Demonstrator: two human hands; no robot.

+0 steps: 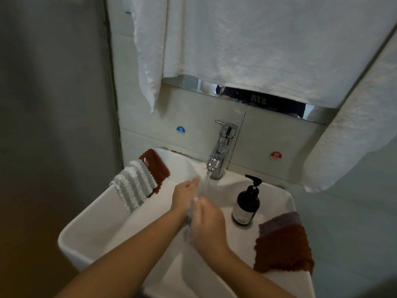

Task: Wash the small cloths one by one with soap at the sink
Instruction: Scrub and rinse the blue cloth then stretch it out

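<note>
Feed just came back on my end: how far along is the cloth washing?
Probably done: a striped cloth and a rust cloth draped over the sink's left rim. In hand: both hands rub a grey cloth under the running faucet. Left: the rust and purple cloths stacked on the right.

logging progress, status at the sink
Left hand and right hand rubbing a grey cloth under the running tap. Nothing in the way.
</note>
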